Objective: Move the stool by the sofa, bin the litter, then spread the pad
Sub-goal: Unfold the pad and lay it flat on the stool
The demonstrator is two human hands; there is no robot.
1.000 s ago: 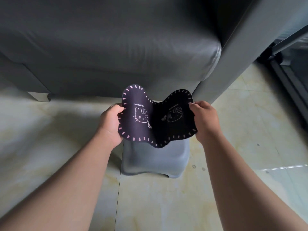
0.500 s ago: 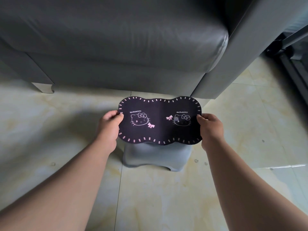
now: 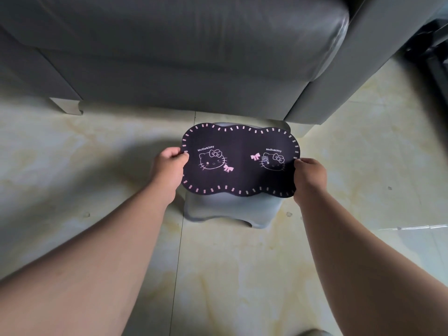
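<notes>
A dark pad [image 3: 240,161] with a pink stitch border and two cat drawings lies flat and fully unfolded over the top of a small grey plastic stool [image 3: 230,210]. The stool stands on the tiled floor right in front of the grey sofa [image 3: 189,44]. My left hand [image 3: 169,168] pinches the pad's left edge. Its right edge is pinched by my right hand [image 3: 309,178]. The pad hides the stool's seat, and I cannot tell whether it rests on it.
The sofa's armrest [image 3: 351,76] rises at the right, and a pale sofa foot [image 3: 66,106] shows at the left. Dark metal framing [image 3: 434,59] stands at the far right. Pale marbled floor tiles [image 3: 218,275] spread around the stool.
The pad was bent into a fold between my hands; my hands have moved apart and lowered it, and it now lies flat over the stool.
</notes>
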